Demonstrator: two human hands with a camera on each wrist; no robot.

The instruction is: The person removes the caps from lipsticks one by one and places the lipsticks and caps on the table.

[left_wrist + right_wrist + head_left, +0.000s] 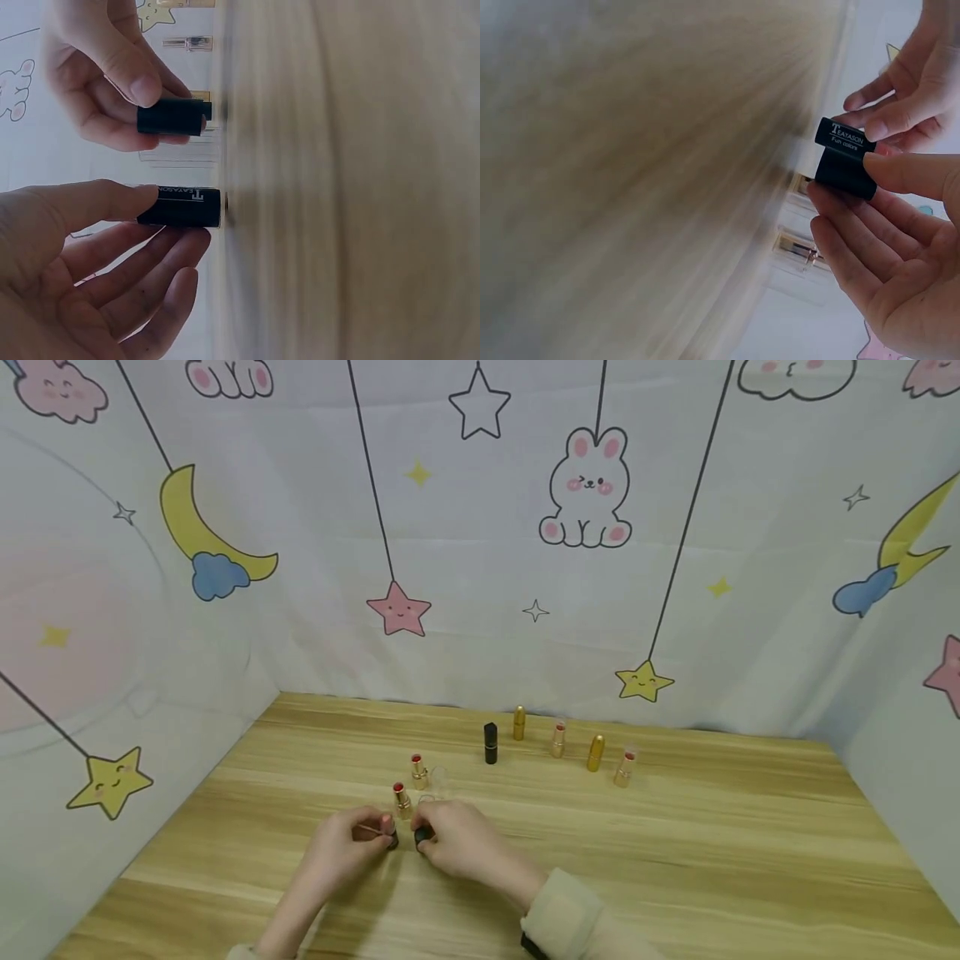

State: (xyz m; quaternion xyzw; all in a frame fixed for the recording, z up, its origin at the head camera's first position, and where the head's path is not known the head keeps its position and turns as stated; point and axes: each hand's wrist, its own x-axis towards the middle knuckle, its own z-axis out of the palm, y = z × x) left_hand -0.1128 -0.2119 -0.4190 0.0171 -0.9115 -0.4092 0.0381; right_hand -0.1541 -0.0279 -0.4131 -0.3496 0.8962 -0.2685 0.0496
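My left hand (337, 847) pinches a black lipstick (392, 835) between thumb and fingers, its pink tip uncovered. White lettering runs along the lipstick's tube (184, 206) in the left wrist view. Beside it, my right hand (461, 839) holds a black lipstick cap (423, 837) by thumb and fingertips, low over the table. The cap (844, 174) overlaps the tube in the right wrist view, while the head view shows a small gap between them. Just beyond the hands stand two uncapped gold lipsticks, one nearer (402, 802) and one farther (419, 772), with red tips.
Clear caps (439, 778) stand near the gold lipsticks. Farther back are a closed black lipstick (491, 745), two gold tubes (519, 724) and two lipsticks with clear caps (558, 741) on the wooden table (712, 835). A printed curtain (480, 527) encloses the table's back and sides.
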